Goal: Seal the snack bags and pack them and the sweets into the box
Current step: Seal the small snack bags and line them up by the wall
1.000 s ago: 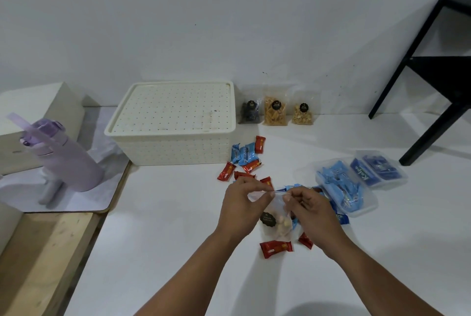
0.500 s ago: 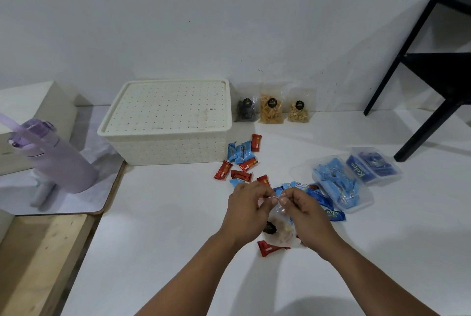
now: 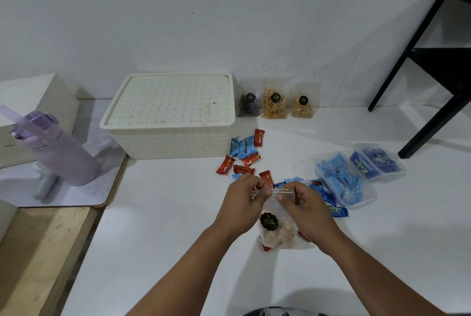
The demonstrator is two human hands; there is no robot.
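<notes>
Sealing step: both hands, left (image 3: 242, 197) and right (image 3: 304, 204), pinching bag (image 3: 276, 226) zip strip. Next: press along strip, then open box (image 3: 170, 116) at 11 o'clock.

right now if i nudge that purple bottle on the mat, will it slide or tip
The purple bottle would probably tip rather than slide: it looks tall for its base and appears to lean. Its raised strap and lid put weight high up, which likely makes it top-heavy. The mat under it may add some grip, though how full the bottle is cannot be seen.
</notes>
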